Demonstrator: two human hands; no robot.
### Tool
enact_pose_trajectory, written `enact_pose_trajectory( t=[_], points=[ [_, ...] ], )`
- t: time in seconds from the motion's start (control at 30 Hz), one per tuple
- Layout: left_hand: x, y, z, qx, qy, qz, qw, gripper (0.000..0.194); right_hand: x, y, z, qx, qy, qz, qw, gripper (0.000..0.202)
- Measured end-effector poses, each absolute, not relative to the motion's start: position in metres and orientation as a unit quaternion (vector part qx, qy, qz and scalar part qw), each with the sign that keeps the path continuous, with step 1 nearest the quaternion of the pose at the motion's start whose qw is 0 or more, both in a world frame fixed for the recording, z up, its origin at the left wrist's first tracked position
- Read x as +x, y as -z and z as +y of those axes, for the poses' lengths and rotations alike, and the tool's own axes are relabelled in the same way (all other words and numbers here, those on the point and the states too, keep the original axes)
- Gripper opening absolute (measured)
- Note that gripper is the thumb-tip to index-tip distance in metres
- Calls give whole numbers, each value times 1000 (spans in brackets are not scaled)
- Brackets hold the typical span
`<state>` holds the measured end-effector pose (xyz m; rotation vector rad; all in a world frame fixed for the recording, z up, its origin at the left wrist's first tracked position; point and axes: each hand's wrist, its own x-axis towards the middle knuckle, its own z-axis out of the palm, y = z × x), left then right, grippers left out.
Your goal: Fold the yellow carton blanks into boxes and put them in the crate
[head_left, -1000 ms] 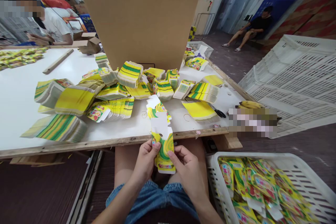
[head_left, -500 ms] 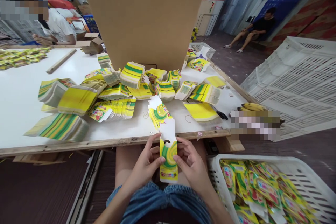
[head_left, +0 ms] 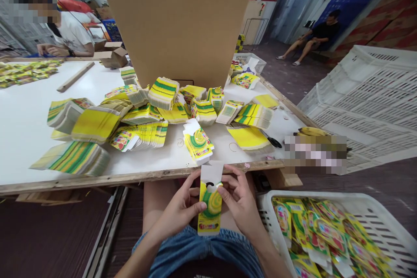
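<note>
Between my two hands, over my lap, is a yellow and green card box with its white top flap standing up. My left hand grips its left edge, thumb on the front and fingers behind. On the other side my right hand holds the upper right edge, thumb near the notch below the flap. Just beyond, a small pile of similar boxes lies by the table edge. Stacks of flat printed cartons spread across the white table behind it.
A white basket full of yellow packs stands at my right. Stacked white crates rise behind it. Scissors and bananas lie at the table's right. A tall cardboard sheet stands ahead. A co-worker sits far left, another person back right.
The card box has come slightly lower and closer to me, and its flap leans farther back. My right thumb has moved up toward the notch. The co-worker's hands at left have shifted.
</note>
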<state>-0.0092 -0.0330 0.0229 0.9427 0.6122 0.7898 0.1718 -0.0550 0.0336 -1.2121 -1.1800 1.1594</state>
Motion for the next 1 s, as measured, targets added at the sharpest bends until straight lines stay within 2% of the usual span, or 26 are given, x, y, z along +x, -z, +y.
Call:
enact_pose_trajectory(
  t=[0.1, 0.2, 0.33, 0.47, 0.6, 0.73, 0.87, 1.0],
  points=[
    [-10, -21, -31, 439, -371, 301, 761, 57, 176, -32, -53, -504, -441, -552, 497, 28],
    [-10, -18, -30, 467, -383, 344, 719, 48, 181, -35, -51, -508, -424, -585, 470, 33],
    [-6, -17, -32, 506, -382, 369, 680, 50, 178, -39, -50, -561, -465, -549, 410, 36],
    [-3, -21, -33, 489, -371, 342, 711, 50, 171, -38, -48, -603, -418, -554, 394, 26],
    [-2, -25, -30, 443, -388, 342, 732, 53, 167, -37, -48, -610, -404, -567, 380, 31],
    [-3, -26, -27, 423, -399, 334, 742, 53, 168, -38, -50, -583, -423, -573, 391, 33],
    [0, -23, -27, 420, -400, 329, 746, 53, 173, -31, -50, -588, -367, -562, 452, 28],
    [15, -22, -34, 444, -401, 332, 730, 48, 173, -22, -52, -571, -407, -511, 497, 26]
  ],
)
